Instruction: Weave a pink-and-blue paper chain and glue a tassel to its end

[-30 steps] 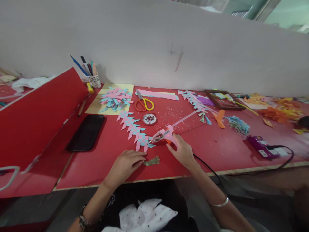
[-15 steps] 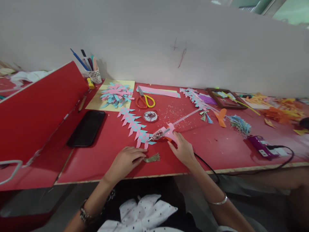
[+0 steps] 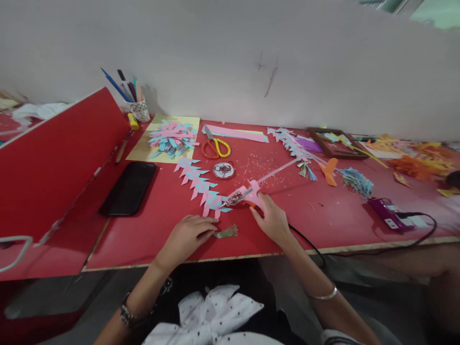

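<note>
My right hand [image 3: 272, 218] is wrapped round a pink hot glue gun [image 3: 253, 193], with a long glue stick [image 3: 278, 169] jutting from its back. Its metal nozzle touches the near end of a woven pink and blue paper chain [image 3: 198, 183], which curves across the red table. My left hand [image 3: 189, 235] rests at the table's front, thumb and fingers closed on the tip of a small olive-gold tassel [image 3: 228, 232]. Its fingertips lie just below the chain's near end. Exactly how they grip the tassel is partly hidden.
Scissors [image 3: 216, 147], a round thread case [image 3: 223, 170] and a heap of paper strips [image 3: 172, 139] lie beyond the chain. A black phone [image 3: 128, 189] is on the left. On the right are another paper chain [image 3: 287, 141] and a purple power socket [image 3: 390, 215] with a cord.
The view has shifted slightly. Both hands, the glue gun and the tassel hold nearly the same places, with the nozzle still at the chain's near end.
</note>
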A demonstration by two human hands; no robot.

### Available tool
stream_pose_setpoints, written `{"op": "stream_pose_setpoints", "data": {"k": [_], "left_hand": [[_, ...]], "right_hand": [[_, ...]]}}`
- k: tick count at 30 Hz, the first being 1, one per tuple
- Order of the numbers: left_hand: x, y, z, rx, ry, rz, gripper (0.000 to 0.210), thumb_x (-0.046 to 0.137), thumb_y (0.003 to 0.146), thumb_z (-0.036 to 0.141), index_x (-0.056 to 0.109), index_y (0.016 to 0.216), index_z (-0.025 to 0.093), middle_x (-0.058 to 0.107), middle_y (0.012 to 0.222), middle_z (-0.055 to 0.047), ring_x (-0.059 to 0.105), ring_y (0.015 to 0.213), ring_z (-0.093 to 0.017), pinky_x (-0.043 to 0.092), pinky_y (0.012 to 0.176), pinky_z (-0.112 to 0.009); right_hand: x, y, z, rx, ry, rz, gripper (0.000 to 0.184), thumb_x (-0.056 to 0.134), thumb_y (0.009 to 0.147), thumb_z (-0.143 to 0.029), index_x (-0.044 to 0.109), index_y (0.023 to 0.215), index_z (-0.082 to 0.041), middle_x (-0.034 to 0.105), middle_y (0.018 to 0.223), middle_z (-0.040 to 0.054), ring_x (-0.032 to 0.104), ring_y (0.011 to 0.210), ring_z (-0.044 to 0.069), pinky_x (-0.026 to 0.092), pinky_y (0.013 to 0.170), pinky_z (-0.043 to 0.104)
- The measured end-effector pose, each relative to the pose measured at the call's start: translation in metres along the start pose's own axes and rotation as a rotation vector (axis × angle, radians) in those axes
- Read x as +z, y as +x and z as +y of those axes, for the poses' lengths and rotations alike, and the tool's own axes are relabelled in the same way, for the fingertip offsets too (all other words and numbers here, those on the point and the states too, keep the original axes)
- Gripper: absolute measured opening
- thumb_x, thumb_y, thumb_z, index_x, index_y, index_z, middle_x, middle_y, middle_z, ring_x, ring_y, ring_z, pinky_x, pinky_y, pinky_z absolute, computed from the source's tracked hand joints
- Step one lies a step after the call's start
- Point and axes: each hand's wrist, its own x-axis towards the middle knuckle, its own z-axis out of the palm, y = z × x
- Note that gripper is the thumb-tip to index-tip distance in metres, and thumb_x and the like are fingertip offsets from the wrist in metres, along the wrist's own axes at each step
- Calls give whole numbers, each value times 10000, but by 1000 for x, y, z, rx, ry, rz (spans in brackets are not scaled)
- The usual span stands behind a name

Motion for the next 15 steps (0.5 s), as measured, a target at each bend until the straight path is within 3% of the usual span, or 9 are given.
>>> {"op": "stream_pose_setpoints", "data": {"k": [15], "left_hand": [[-2, 0, 1, -6, 2, -24, 186, 449, 811, 200, 634, 803, 218, 689, 919, -9, 629, 807, -144, 470, 705, -285]], "right_hand": [[1, -1, 0, 20, 23, 34, 379, 367, 811, -376, 496, 1075, -138, 606, 952, 136, 604, 823, 233, 500, 626, 324]]}}
